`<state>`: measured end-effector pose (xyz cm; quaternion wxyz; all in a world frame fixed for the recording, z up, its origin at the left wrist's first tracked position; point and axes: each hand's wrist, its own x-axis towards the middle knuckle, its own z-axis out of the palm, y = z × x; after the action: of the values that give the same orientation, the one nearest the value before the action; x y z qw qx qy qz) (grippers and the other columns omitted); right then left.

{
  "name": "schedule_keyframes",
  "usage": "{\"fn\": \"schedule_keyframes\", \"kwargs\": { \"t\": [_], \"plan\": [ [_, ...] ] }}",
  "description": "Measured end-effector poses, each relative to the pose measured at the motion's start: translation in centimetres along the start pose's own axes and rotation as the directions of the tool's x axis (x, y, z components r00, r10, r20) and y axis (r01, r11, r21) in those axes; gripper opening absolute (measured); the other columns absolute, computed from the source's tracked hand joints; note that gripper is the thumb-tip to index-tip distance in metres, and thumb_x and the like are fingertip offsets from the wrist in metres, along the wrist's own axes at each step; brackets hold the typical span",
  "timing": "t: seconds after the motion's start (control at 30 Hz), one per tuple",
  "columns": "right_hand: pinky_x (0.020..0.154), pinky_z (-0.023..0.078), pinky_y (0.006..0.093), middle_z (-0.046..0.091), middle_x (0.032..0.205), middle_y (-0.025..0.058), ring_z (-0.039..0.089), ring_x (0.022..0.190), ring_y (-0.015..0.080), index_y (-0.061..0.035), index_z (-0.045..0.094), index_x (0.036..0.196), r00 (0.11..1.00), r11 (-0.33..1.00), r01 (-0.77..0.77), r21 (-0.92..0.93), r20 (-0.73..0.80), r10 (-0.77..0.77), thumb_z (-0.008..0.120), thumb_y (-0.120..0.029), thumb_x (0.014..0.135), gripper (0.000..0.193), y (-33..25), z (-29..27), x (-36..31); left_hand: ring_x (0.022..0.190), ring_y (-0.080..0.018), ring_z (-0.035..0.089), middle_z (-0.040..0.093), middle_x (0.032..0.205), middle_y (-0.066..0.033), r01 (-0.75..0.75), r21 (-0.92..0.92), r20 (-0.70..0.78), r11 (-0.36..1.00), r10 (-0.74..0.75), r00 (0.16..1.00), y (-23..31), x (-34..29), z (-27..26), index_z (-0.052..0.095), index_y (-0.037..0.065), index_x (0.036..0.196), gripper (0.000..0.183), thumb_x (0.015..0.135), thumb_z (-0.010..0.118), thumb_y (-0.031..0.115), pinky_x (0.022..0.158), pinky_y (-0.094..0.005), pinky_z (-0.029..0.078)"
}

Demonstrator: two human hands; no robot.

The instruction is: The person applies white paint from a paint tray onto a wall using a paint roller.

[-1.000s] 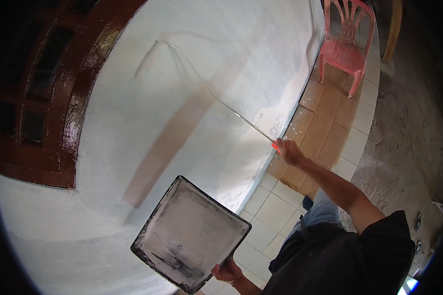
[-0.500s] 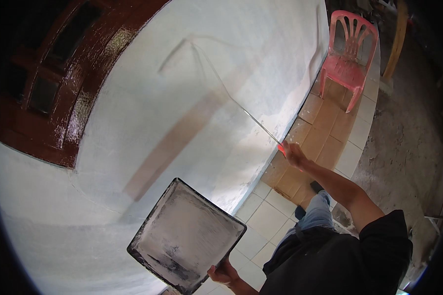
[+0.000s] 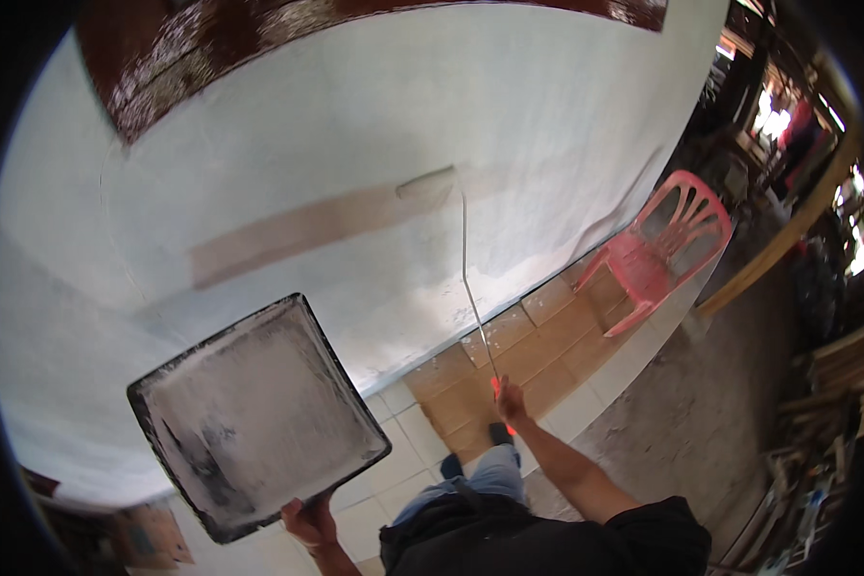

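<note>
My right hand point(image 3: 511, 399) is closed round the red handle of a paint roller point(image 3: 466, 252), whose long bent metal rod reaches up to the wall. Its pale roller head lies over a brownish band point(image 3: 288, 233) that crosses the whitish wall point(image 3: 355, 106). Lower left, my left hand point(image 3: 309, 524) grips the near edge of a square black-rimmed paint tray point(image 3: 259, 403). Greyish paint coats the tray's inside, with dark streaks at its left. The tray is held in front of the wall.
Brown cardboard sheets point(image 3: 547, 360) cover floor tiles along the wall's foot. At the right stands a red plastic chair point(image 3: 648, 254). A glossy dark-brown wooden frame point(image 3: 259, 43) crosses the top. Stacked wood point(image 3: 840, 374) and clutter lie at the far right; my feet are beside the cardboard.
The view has turned, so the wall band now runs flatter. The roller head has come down from the wall above the band onto it. Both hands keep their holds.
</note>
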<state>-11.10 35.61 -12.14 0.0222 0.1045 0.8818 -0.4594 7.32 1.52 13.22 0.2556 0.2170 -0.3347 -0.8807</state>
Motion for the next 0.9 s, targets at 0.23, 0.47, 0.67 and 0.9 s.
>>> {"fn": "schedule_keyframes", "kwargs": {
  "t": [0.23,0.47,0.67,0.9],
  "plan": [
    [0.054,0.037,0.0432,0.045,0.050,0.0144,0.050,0.051,0.0249,0.0027,0.046,0.061,0.988,0.988,0.114,-0.100,-0.090,-0.123,0.026,-0.049,0.093,0.064,0.8,-0.9,-1.9,0.119,-0.0350,0.043,0.042,0.130,-0.0144,0.037,0.014,-0.023,0.999,-0.036,0.999,0.1,0.0,0.3,0.032,0.008,0.135,0.076,0.065,0.057,0.018,0.091,-0.0565,0.042],
    [0.046,0.041,0.0399,0.045,0.046,0.0113,0.051,0.044,0.0265,-0.0063,0.042,0.067,0.942,0.879,-0.325,0.348,0.204,0.268,0.028,-0.049,0.093,0.051,-5.4,-2.0,0.2,0.117,-0.0353,0.044,0.043,0.128,-0.0159,0.012,0.044,0.007,0.999,-0.013,1.000,0.8,-0.1,1.2,0.035,0.004,0.132,0.070,0.068,0.057,0.020,0.091,-0.0559,0.043],
    [0.049,0.039,0.0405,0.044,0.047,0.0124,0.048,0.045,0.0259,-0.0037,0.050,0.061,0.991,0.995,0.099,0.006,-0.088,-0.098,0.028,-0.043,0.094,0.056,-2.7,-0.4,-2.6,0.115,-0.0355,0.046,0.046,0.124,-0.0162,0.069,0.056,0.024,0.996,-0.071,0.997,1.2,0.0,0.8,0.036,0.004,0.131,0.068,0.068,0.057,0.019,0.091,-0.0555,0.043],
    [0.036,0.034,0.0316,0.040,0.045,0.0038,0.044,0.037,0.0168,-0.0081,0.048,0.062,0.866,0.753,-0.499,0.429,0.279,0.415,0.035,-0.050,0.092,0.054,-5.1,-6.7,-10.9,0.112,-0.0360,0.049,0.049,0.119,-0.0171,0.148,0.015,0.012,0.989,-0.148,0.989,2.3,-0.9,0.7,0.041,0.000,0.126,0.063,0.068,0.056,0.019,0.091,-0.0567,0.044]
  ]
}}
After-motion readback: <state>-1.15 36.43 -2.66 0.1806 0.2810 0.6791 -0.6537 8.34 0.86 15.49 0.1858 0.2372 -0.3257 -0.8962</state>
